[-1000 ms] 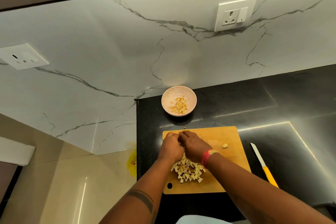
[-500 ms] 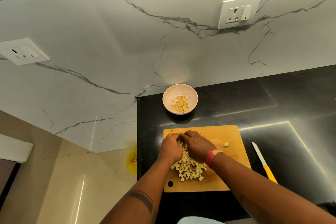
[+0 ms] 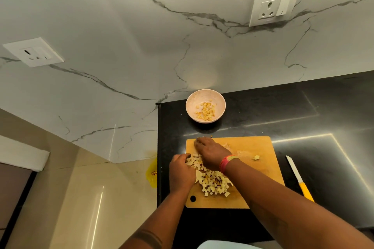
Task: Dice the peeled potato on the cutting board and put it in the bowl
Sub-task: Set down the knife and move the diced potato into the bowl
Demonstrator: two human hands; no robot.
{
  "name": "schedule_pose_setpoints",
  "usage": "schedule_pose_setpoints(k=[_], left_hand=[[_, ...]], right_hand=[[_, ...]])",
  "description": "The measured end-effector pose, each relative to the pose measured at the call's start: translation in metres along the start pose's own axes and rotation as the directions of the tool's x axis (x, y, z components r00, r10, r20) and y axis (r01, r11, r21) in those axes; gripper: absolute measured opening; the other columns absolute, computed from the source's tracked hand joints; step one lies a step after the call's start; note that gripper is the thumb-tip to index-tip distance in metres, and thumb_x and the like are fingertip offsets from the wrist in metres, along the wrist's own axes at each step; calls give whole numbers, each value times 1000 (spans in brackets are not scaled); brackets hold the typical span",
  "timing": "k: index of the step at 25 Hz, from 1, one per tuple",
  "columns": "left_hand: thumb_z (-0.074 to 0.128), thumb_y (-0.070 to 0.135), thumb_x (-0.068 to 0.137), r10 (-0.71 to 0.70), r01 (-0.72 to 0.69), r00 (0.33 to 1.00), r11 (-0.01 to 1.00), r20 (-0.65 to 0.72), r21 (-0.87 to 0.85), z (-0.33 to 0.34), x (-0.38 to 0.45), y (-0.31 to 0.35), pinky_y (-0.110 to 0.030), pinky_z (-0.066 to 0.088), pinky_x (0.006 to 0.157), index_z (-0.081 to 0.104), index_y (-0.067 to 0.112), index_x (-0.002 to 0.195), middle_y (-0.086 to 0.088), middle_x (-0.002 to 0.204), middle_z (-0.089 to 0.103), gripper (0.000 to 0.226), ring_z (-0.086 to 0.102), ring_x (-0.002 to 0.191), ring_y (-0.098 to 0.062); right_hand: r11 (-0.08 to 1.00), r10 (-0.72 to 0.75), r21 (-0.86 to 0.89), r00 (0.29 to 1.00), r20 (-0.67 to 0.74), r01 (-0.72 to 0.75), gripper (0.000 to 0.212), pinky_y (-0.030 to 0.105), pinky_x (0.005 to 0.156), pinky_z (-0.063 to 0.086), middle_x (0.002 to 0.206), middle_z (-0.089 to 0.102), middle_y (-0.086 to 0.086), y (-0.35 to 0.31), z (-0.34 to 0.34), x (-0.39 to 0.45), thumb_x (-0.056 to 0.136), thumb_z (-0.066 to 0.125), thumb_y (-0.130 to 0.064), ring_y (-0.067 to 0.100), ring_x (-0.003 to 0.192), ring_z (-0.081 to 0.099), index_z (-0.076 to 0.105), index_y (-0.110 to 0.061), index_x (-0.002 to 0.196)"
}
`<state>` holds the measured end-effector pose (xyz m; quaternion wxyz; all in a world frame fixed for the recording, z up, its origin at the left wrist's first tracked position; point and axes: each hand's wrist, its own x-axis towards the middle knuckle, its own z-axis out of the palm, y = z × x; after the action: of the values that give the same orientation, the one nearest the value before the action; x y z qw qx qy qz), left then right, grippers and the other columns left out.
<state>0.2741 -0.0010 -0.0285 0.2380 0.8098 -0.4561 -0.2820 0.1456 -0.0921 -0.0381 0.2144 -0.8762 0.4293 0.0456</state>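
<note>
The hands are drawing apart since a moment ago: the right hand [image 3: 210, 152] is reaching up the cutting board [image 3: 261, 169], the left hand [image 3: 181, 172] is cupping diced potato [image 3: 212, 183]; whether either grips pieces is unclear; scooping fully toward the bowl [image 3: 205, 108] would serve best

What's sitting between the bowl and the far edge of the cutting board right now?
Nothing: in the head view only bare black countertop separates the bowl from the cutting board; the right hand reaches the board's far edge.

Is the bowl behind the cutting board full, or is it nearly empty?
Nearly empty. The bowl holds only a small heap of potato cubes on its bottom; most of its pale inside is bare.
</note>
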Motion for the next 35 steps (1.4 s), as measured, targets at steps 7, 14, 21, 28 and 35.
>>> schedule_pose_setpoints(k=[7,14,21,28,35], left_hand=[[51,3,96,-83,83,996,996,33,-10,10,-17,-2,-32,51,102,56,12,140,-2,134,51,45,55,121,-20],[45,-1,95,57,-54,996,998,76,-37,10,-23,2,-24,47,98,63,17,131,3,128,57,44,56,117,-14],[49,1,94,-82,85,996,994,45,-69,12,-11,6,-35,48,107,48,13,146,-3,144,44,54,50,129,-22],[48,0,92,39,-27,989,996,141,-83,22,-9,24,-26,47,102,56,14,139,0,133,55,50,54,118,-14],[48,0,94,199,-191,977,977,78,-99,14,-20,13,-21,49,98,70,20,118,8,121,64,38,56,110,-4]], right_hand=[[993,-71,-103,996,-58,65,41,35,90,50,129,54,5,13,2,-28,99,48,-16,23,114,47,57,-16,138],[990,-122,-72,992,26,123,62,40,116,37,158,33,9,-5,-8,7,97,55,-10,29,143,34,34,-11,155],[992,-95,-84,996,1,94,45,36,98,49,137,51,4,24,-3,-27,98,48,-8,22,121,47,55,-17,141],[997,-69,-38,997,25,70,60,41,115,39,157,34,8,15,0,-16,95,55,-8,29,142,35,40,-14,152],[991,52,127,984,-172,-30,38,26,100,45,130,54,-3,53,-4,-67,103,46,-21,15,121,48,57,-20,139]])
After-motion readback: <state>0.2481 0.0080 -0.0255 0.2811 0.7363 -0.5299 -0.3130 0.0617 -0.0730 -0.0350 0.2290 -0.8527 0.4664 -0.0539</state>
